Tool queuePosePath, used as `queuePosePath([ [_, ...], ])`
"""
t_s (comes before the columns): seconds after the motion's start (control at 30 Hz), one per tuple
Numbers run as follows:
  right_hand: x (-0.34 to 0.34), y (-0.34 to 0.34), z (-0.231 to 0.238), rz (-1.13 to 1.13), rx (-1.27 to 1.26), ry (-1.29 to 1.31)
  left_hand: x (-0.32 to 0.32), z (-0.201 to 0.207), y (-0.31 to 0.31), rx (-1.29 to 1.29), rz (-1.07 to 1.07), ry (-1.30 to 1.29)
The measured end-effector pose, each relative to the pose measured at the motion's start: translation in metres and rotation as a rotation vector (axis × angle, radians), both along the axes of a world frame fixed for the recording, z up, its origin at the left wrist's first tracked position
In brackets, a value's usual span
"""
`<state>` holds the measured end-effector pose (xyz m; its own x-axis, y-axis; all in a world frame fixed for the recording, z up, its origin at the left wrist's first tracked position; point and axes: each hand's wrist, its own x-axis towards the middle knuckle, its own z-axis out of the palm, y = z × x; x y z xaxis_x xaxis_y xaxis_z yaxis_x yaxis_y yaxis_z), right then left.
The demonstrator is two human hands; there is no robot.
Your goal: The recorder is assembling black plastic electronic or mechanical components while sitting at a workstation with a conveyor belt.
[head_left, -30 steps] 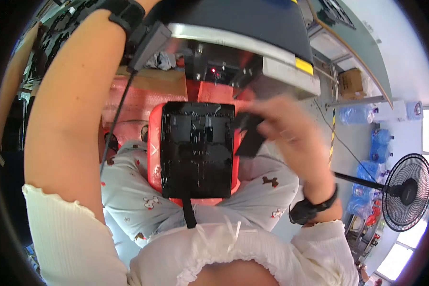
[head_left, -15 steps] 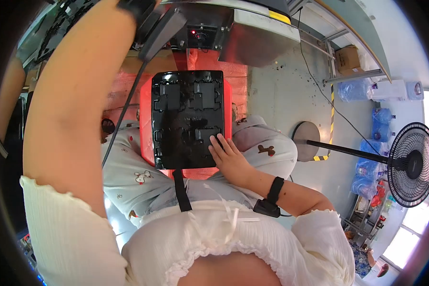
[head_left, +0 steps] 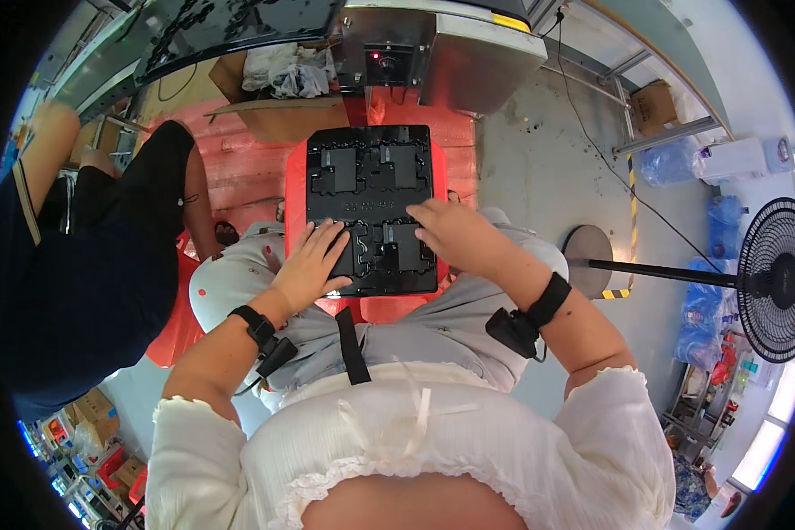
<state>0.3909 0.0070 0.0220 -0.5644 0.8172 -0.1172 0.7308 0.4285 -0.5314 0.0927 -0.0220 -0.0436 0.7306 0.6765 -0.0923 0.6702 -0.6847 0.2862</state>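
Note:
A glossy black plastic tray with moulded pockets lies between my knees on a red stool. Dark rectangular pieces show in the pockets; whether they are loose parts or part of the moulding, I cannot make out. My left hand rests with fingers spread over the tray's near left pocket and left edge. At the right edge, my right hand lays its outstretched fingers over the rim, beside the near right pocket. Neither hand lifts anything. Black straps with small boxes circle both wrists.
Ahead stands a metal machine with a red light, beside a conveyor belt. An opened cardboard box sits below it. Another person sits close on my left. To the right are a black fan and a trailing cable.
My left arm has come down from the machine, and its hand now lies on the tray. My right hand has moved farther up the tray's right edge. The view has shifted slightly.

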Motion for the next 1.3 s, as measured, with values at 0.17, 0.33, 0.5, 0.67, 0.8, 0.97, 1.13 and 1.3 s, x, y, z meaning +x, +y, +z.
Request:
queuePosePath([
  [0.17, -0.022, 0.041, 0.078, -0.009, 0.239, 0.41, -0.017, -0.017, -0.015, 0.071, -0.037, 0.064],
  [0.33, -0.04, 0.102, 0.15, -0.121, 0.661, 0.46, -0.011, -0.011, -0.006, -0.017, -0.14, 0.017],
  [0.5, -0.038, 0.152, 0.175, -0.062, 0.948, 0.122, -0.009, -0.001, 0.0, -0.141, -0.077, -0.048],
  [0.67, -0.055, 0.13, 0.149, -0.029, 0.726, -0.531, -0.007, 0.048, 0.035, -0.058, 0.245, -0.574],
  [0.8, -0.093, 0.037, 0.124, 0.206, 0.602, -0.19, -0.006, 0.09, 0.064, -0.672, 0.596, -1.55],
  [0.97, -0.097, -0.009, 0.094, 0.493, 0.319, 0.063, -0.038, 0.077, 0.055, -0.727, 0.77, -1.326],
  [1.13, -0.06, -0.017, 0.019, 0.364, -0.067, -0.299, -0.07, -0.007, 0.03, -0.782, 0.831, -0.618],
  [1.3, -0.044, -0.034, -0.032, 0.244, -0.064, -0.255, -0.06, -0.054, 0.037, -0.434, 0.659, -0.29],
])
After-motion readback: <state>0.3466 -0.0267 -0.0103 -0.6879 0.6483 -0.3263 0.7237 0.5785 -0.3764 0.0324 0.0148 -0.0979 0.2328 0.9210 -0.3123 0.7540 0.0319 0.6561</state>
